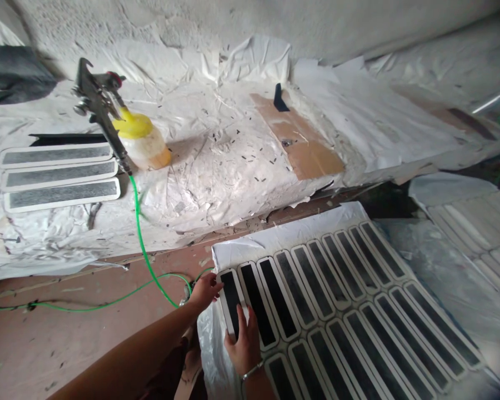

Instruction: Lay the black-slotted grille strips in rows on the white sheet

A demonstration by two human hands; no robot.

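A long white-bordered panel (230,294) with a black centre lies at the near-left end of a row of similar panels. My left hand (205,291) pinches its left edge near the far end. Across its lower end, my right hand (245,341) grips with the thumb on one side and fingers on the other. Right beside it lie a second black panel (259,308) and a third black panel (280,297), both darker than the greyish panels (298,289) further right. The undersides of both hands' grips are hidden.
A spray gun (102,105) with a yellow-lidded cup (144,139) stands on the paper-covered bench (200,194). Its green hose (141,239) runs down over the floor. Several grey panels (62,194) lie left of it. Cardboard (304,139) lies further right.
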